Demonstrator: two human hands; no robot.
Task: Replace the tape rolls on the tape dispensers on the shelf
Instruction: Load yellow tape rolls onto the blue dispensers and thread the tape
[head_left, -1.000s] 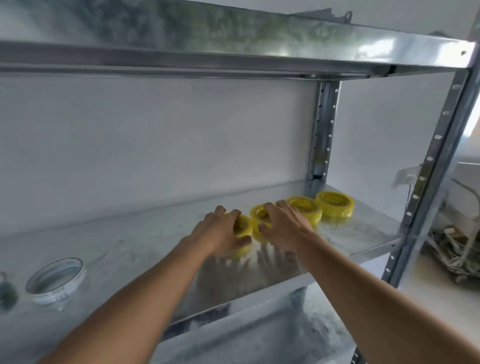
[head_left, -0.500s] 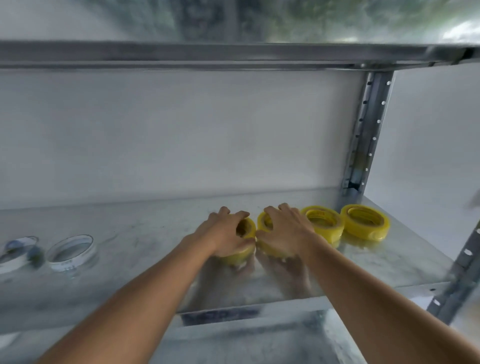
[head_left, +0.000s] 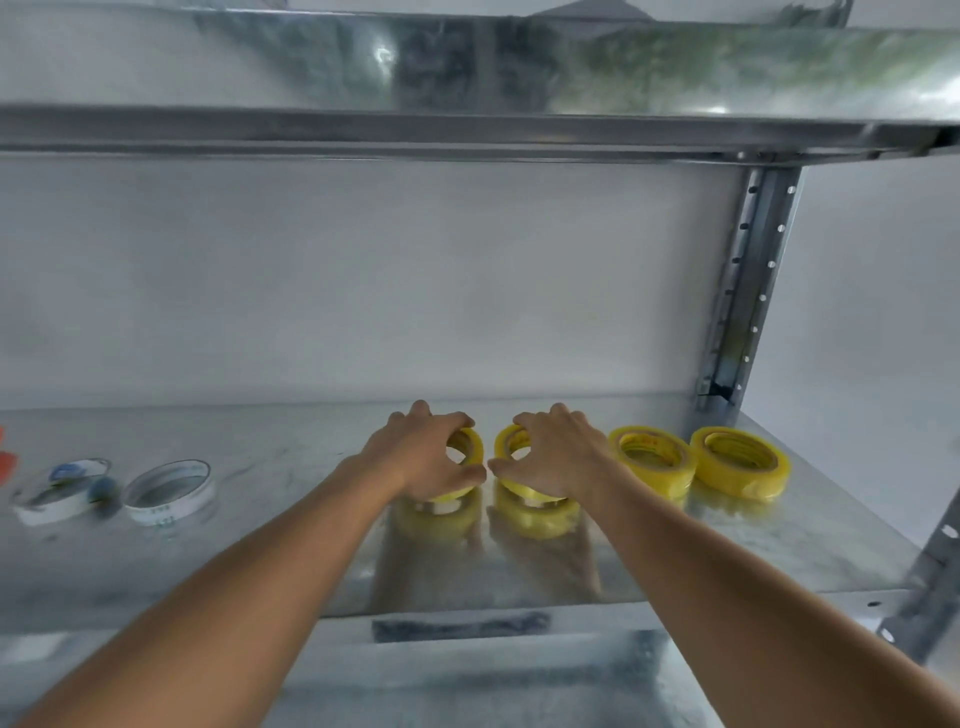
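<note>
Four yellow tape rolls sit in a row on the shiny metal shelf (head_left: 291, 540). The left hand (head_left: 422, 457) is curled around one yellow roll (head_left: 467, 457), with the fingers over its top and the thumb at its front. The right hand (head_left: 558, 454) is curled the same way around the next yellow roll (head_left: 511, 452). The two thumbs almost touch between the rolls. Both held rolls rest on the shelf, and you can see them mirrored in the metal.

Just to the right of the right hand lies a third yellow roll (head_left: 652, 460), flat on the shelf. A fourth yellow roll (head_left: 740, 462) lies right beside that one, near the metal post (head_left: 743, 291) at the back corner.

Far to the left, well apart from the hands, lie two white rolls. One white roll (head_left: 169, 491) is plain. The other white roll (head_left: 60, 491) has something blue on it. A bit of something orange (head_left: 6, 460) peeks in at the left edge. Another metal shelf (head_left: 467, 124) hangs above. A white wall (head_left: 363, 280) is behind.
</note>
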